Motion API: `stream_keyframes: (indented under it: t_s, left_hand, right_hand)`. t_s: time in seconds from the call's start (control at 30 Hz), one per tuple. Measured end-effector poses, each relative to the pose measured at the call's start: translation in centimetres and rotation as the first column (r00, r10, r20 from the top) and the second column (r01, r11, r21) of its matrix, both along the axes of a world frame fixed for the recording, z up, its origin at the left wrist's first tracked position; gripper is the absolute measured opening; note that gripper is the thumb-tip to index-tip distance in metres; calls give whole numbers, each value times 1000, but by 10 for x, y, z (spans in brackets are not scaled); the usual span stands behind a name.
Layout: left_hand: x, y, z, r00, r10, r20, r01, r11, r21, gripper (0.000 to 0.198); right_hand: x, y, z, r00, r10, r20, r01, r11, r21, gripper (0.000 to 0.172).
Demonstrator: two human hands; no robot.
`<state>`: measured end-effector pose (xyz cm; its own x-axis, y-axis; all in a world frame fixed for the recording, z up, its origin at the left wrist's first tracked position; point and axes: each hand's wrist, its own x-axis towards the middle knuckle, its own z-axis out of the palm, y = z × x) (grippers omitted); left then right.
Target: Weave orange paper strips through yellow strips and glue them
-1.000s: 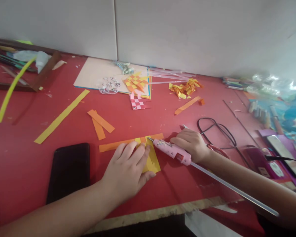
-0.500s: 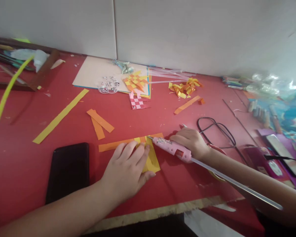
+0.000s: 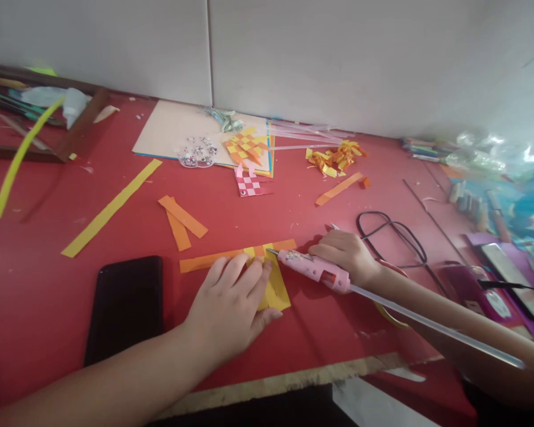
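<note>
My left hand (image 3: 234, 299) lies flat with its fingers stretched out, pressing on yellow paper strips (image 3: 277, 284) and the orange paper strip (image 3: 204, 261) that crosses them. Its fingers cover part of where the strips overlap. In my right hand (image 3: 349, 255) is a pink hot glue gun (image 3: 314, 270), with a long clear glue stick (image 3: 436, 323) trailing from its back over my forearm. The gun's metal tip points left and rests at or just above the yellow strip near the crossing; contact cannot be made out.
A black phone (image 3: 125, 308) lies left of my left forearm. Loose orange strips (image 3: 184, 216) and a yellow strip (image 3: 111, 207) lie beyond. Woven paper fish (image 3: 248, 182), googly eyes (image 3: 199, 153) and paper sheets (image 3: 160, 127) sit near the wall. A black cord (image 3: 391, 228) loops at right.
The glue gun's tip has shifted very slightly down along the yellow strip, and its glue stick has swung a little up and right. My left hand stays in place on the paper.
</note>
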<state>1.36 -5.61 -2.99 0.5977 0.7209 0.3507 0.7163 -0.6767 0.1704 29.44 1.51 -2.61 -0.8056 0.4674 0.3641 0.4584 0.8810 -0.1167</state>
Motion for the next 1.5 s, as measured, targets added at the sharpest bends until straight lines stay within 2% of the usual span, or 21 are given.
stream_keyframes:
  t_s: [0.23, 0.5, 0.63, 0.87, 1.03, 1.27, 1.5]
  left_hand:
    - [0, -1, 0, 1000, -1, 15, 1, 1000, 14, 59]
    - [1, -4, 0, 998, 11, -56, -9, 999, 31, 60]
    - [2, -4, -1, 999, -2, -55, 6, 998, 69, 62]
    - [1, -5, -1, 999, -10, -46, 16, 992, 124, 64]
    - [-4, -2, 7, 999, -41, 4, 41, 994, 99, 54]
    - [-12, 1, 21, 994, -30, 106, 18, 994, 112, 34]
    - [-11, -5, 16, 999, 54, 9, -54, 992, 110, 42]
  right_hand:
    - [-1, 0, 1, 1000, -12, -2, 12, 1000, -15, 17]
    - [1, -1, 2, 1000, -11, 26, 12, 1000, -20, 10]
    - [-4, -1, 3, 997, -60, -42, 59, 998, -27, 17]
    - [-18, 12, 10, 994, 66, -92, -77, 990, -119, 15]
    - [-20, 19, 13, 995, 74, -64, -82, 987, -139, 16]
    - [-21, 21, 12, 989, 99, -110, -112, 987, -119, 17]
    - [-25, 20, 13, 991, 117, -66, -127, 975, -182, 22]
